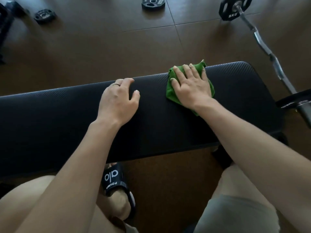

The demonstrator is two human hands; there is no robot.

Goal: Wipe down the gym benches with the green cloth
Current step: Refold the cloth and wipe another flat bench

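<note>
Close in, below the hands, two bare knees fill the bottom corners, both cut off by the edge. Between the arms a black slide sandal (117, 187) sits on the brown floor (168, 182), its toe hidden under the bench.

The black bench pad (58, 123) runs across the middle. Its left end is cut off.

The left hand (117, 100) rests on the pad with its fingers loosely bent, holding nothing. It wears a ring (116, 84).

The right hand (191, 84) lies flat, fingers straight and a little spread, pressing on the green cloth (170, 91). The cloth is on the pad near the far edge, and most of it is hidden under the hand.

Right of the right hand a bent silver barbell (262, 46) lies on the floor, one end partly cut off. Far past the hands two small black weight plates (153, 2) lie flat. The dark shape at far left is too blurry to tell.
</note>
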